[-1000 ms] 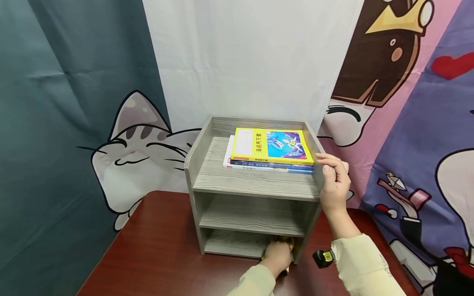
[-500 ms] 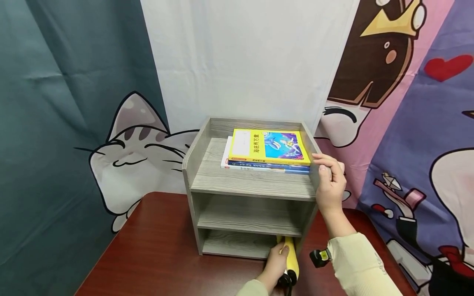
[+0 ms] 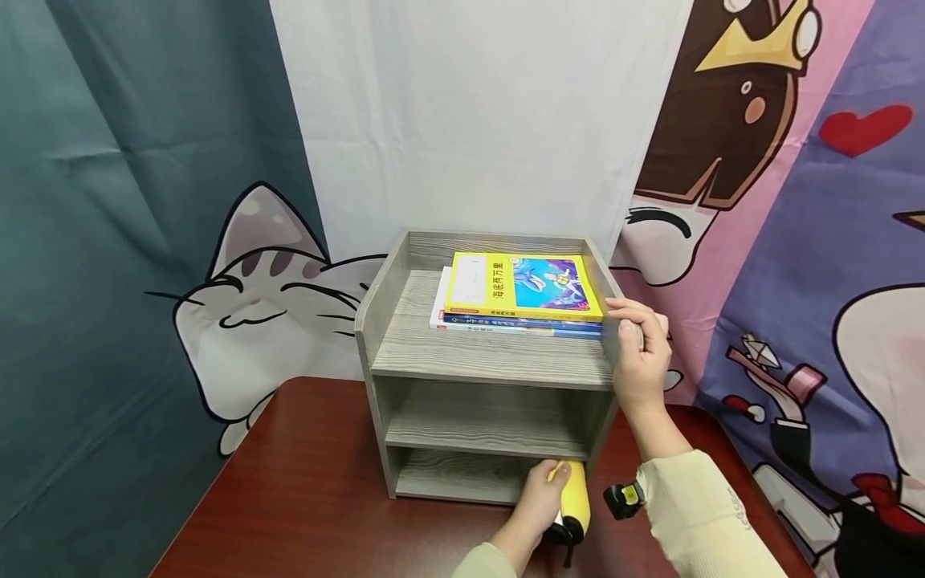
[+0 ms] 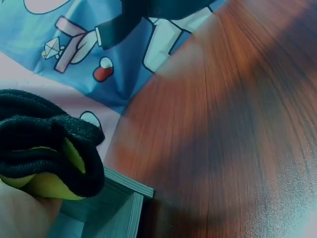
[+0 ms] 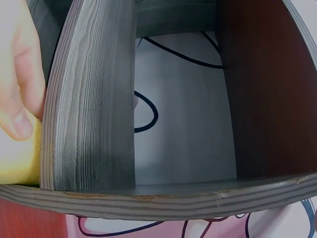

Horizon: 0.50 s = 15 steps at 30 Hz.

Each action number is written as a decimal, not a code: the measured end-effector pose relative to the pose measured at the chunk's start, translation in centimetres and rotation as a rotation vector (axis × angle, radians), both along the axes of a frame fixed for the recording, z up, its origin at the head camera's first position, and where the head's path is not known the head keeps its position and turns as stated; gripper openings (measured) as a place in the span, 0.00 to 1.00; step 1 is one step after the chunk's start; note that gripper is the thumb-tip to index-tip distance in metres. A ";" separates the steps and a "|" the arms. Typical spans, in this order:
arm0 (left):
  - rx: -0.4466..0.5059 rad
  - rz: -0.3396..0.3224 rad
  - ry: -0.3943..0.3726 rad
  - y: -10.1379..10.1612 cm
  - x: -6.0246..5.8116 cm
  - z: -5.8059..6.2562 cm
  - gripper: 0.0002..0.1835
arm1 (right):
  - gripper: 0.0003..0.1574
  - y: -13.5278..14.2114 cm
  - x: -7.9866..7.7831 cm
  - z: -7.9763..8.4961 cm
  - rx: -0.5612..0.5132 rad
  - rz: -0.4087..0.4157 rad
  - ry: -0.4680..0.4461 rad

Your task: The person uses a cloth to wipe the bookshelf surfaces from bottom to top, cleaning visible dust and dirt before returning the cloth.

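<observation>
My left hand pinches a yellow-and-black cloth item at the right end of the bottom compartment, its front end sticking out. In the left wrist view its folded black edge hides most of the hand; its exact kind is unclear. A thumb presses the yellow cloth in the right wrist view. My right hand grips the top of the right side panel of a grey wood-grain shelf, fingers bent over its edge. Several books lie stacked on top, a yellow one uppermost.
The shelf stands on a dark red wooden table. Below the top are a middle compartment and a bottom one. A printed cartoon curtain hangs behind. A black wrist device sits by the right sleeve.
My left hand has drawn back from deep in the bottom compartment, bringing the yellow-and-black cloth item partly out and forward. The right hand keeps its place on the panel; the view shifts slightly.
</observation>
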<state>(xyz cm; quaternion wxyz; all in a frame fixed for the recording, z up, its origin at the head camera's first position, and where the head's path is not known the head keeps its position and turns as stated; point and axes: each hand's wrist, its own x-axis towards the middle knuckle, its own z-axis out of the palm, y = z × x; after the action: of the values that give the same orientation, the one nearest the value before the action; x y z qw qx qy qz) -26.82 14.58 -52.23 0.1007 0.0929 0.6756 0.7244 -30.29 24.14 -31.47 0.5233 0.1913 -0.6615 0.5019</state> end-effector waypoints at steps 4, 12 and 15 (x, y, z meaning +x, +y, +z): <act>-0.065 -0.046 0.047 -0.2 0.4 -0.1 0.21 | 0.12 0.1 -0.1 -0.1 0.006 -0.005 -0.001; -0.355 -0.038 0.255 -0.3 1.6 -0.3 0.21 | 0.12 0.0 -0.1 -0.2 0.009 -0.010 -0.005; -0.457 0.009 0.321 0.1 0.8 -0.4 0.18 | 0.12 0.0 -0.1 -0.2 0.007 -0.015 -0.003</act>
<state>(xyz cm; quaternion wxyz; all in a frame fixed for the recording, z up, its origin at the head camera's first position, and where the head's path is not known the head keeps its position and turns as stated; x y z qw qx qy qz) -26.01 14.69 -52.66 0.0073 0.1783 0.8292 0.5296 -30.40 24.14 -31.64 0.5252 0.1874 -0.6656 0.4960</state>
